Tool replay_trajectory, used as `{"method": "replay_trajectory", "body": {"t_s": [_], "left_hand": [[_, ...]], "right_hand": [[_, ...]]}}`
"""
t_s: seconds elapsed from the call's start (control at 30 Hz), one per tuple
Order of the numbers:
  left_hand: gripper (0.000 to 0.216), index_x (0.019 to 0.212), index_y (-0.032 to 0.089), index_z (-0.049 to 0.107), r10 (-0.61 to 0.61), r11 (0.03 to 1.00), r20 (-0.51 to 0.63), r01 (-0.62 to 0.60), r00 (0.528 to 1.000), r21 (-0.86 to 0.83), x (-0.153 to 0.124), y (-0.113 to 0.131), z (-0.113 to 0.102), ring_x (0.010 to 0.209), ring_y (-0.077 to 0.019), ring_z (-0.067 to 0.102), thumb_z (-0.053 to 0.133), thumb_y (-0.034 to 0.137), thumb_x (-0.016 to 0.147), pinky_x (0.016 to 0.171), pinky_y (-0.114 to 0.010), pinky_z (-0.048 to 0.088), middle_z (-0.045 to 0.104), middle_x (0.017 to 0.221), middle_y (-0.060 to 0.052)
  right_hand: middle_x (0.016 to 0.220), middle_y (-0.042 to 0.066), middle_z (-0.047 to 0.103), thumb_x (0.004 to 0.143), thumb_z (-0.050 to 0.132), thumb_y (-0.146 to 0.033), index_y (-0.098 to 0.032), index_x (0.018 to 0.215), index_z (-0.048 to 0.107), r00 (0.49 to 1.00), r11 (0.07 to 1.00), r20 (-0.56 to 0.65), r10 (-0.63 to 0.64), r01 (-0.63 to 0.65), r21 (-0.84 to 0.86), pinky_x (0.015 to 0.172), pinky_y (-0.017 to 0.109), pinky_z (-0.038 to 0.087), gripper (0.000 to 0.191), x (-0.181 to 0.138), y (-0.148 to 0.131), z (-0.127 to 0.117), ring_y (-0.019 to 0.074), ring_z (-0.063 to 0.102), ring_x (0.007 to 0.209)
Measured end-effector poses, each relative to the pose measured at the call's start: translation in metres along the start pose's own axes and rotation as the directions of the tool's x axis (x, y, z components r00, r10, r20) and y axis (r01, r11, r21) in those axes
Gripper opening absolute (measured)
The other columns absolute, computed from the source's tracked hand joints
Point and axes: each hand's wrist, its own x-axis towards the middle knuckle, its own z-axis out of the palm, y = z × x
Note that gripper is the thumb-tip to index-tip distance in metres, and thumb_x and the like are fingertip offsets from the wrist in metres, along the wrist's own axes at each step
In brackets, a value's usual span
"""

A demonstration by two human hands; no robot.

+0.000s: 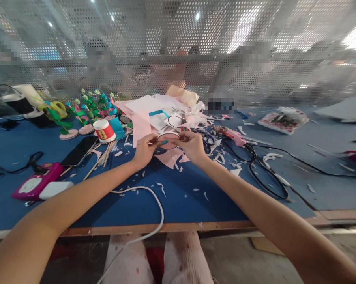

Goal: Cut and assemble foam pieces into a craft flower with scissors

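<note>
Over the middle of the blue table, my left hand (pixel 145 150) and my right hand (pixel 193 146) close on a round pink disc with a white rim (pixel 169 144). Fingers of both hands pinch it from either side, and they cover part of it. A small teal patch shows near the left fingertips; I cannot make out what it is. Cut pink paper (pixel 169 157) lies just under the hands. Beyond them is a heap of pink and white sheets (pixel 150 104). A red and white paper cup (pixel 104 131) stands upside down left of my left hand.
Left are paper flowers on round bases (pixel 68 134), a phone (pixel 79 152), thin sticks (pixel 99 161) and a magenta power strip (pixel 37 183). Right lie a pink glue gun (pixel 236 137), its looped black cord (pixel 253 177) and a plastic bag (pixel 283 120). A white cable (pixel 158 205) crosses the front edge.
</note>
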Motion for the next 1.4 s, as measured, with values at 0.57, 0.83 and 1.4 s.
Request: {"method": "replay_trajectory", "body": {"t_s": [0.57,0.83,1.4], "left_hand": [[0.024,0.094,0.015,0.060,0.065,0.996,-0.100,-0.059,0.993,0.062,-0.004,0.004,0.000,0.059,-0.0098,0.051,0.061,0.027,0.073,0.056,-0.020,0.041,0.057,0.067,0.000],[0.039,0.114,0.019,0.057,0.075,0.997,-0.003,-0.075,0.997,0.010,-0.004,0.005,0.001,0.059,-0.0100,0.046,0.057,0.031,0.077,0.059,-0.022,0.043,0.055,0.067,0.000],[0.047,0.115,0.016,0.055,-0.104,0.972,-0.032,0.095,0.994,-0.217,0.000,-0.007,0.002,0.058,-0.0095,0.050,0.060,0.038,0.073,0.057,-0.022,0.047,0.051,0.063,0.001]], "right_hand": [[0.055,-0.002,0.048,0.053,0.068,-0.043,-0.014,0.059,0.059,0.992,0.987,0.033,0.119,-0.121,0.102,0.047,0.022,0.027,0.032,0.004,0.009,0.001,0.0072,0.037,0.051],[0.052,-0.003,0.045,0.054,0.067,-0.045,-0.013,0.056,0.056,0.991,0.989,0.037,0.132,-0.134,0.069,0.048,0.022,0.028,0.033,0.004,0.012,0.000,0.0067,0.036,0.051],[0.046,-0.004,0.046,0.054,0.069,-0.049,-0.015,0.053,0.052,0.982,0.987,0.100,0.162,-0.163,-0.003,0.042,0.020,0.032,0.038,0.004,0.009,0.001,0.0067,0.042,0.044]]}}
